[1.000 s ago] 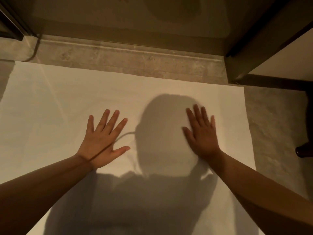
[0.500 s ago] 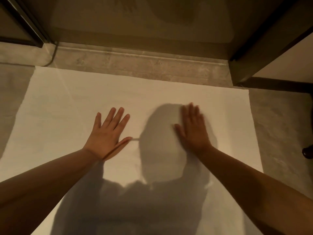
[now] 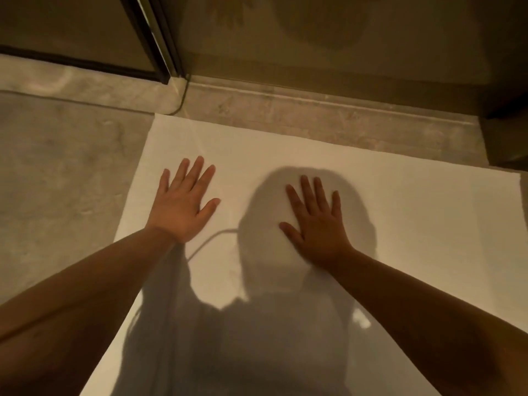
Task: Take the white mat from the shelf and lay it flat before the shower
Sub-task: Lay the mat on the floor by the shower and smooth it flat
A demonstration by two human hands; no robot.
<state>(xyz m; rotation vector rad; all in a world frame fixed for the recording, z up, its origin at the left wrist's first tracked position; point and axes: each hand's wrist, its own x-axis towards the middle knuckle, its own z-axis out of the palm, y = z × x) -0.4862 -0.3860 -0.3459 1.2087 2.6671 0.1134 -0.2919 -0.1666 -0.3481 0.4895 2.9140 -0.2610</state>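
The white mat (image 3: 400, 212) lies spread on the floor (image 3: 57, 178). Its far edge is just beside the stone sill (image 3: 314, 110) of the shower, and its left corner is near the foot of the dark door frame (image 3: 160, 52).

It looks like thin, soft cloth: light, limp, and likely to ripple or creep on the smooth floor if shoved. I judge it best shifted by pinching a corner or an edge, and smoothed with flat palms stroking outward.

The left hand (image 3: 180, 207) rests palm-down on the mat near its left edge, fingers (image 3: 195, 172) straight and spread, gripping nothing. The right hand (image 3: 317, 227) lies flat near the middle, splayed the same way.

The person's shadow (image 3: 257, 338) covers the near part, so creases there are hard to make out. The lit part seems flat.
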